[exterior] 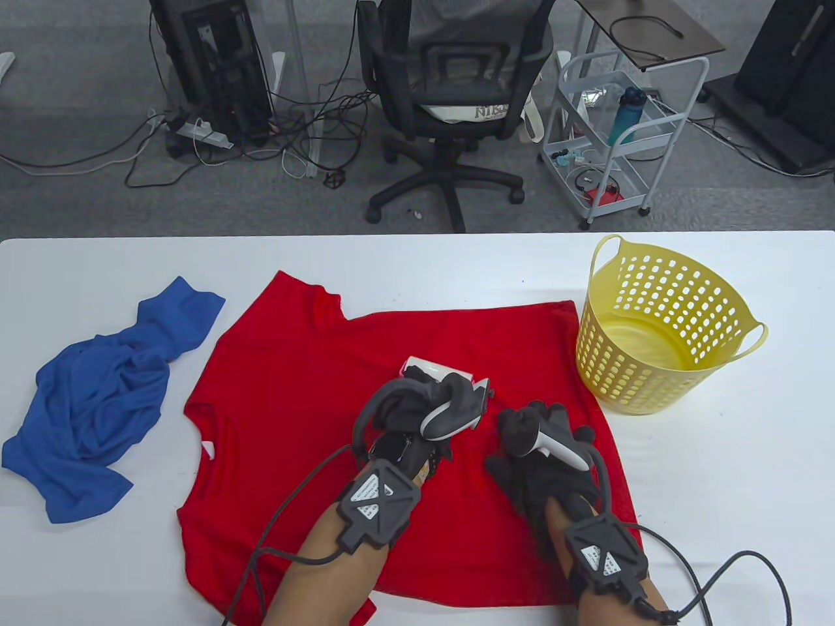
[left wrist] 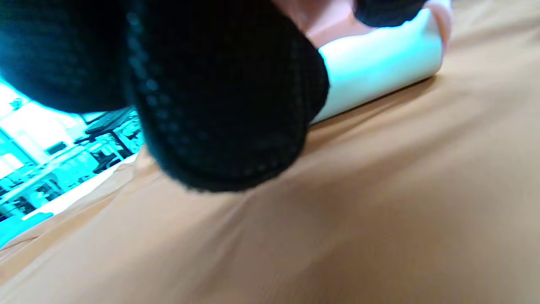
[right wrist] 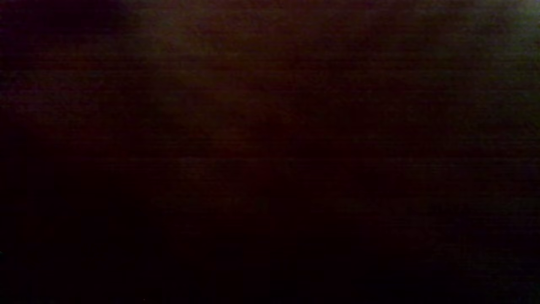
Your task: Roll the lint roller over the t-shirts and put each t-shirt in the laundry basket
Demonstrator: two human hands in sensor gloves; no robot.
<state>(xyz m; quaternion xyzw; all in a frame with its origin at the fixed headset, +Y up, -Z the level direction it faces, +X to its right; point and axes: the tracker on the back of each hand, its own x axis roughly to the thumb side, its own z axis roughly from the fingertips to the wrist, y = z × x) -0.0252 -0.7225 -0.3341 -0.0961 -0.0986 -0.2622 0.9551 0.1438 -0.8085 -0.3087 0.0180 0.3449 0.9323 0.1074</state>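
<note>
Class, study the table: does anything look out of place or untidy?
Yes: the blue t-shirt lies crumpled in a heap at the table's left, while the red t-shirt is spread flat. The right wrist view is almost black.

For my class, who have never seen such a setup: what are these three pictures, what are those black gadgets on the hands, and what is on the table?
Two gloved human hands with motion trackers strapped on. The table view looks down from above; the other two come from wrist cameras. The left hand grips a lint roller resting on a spread red t-shirt. The right hand rests flat on that shirt, so its wrist view is nearly black. A crumpled blue t-shirt lies to the left, an empty yellow laundry basket to the right.
</note>
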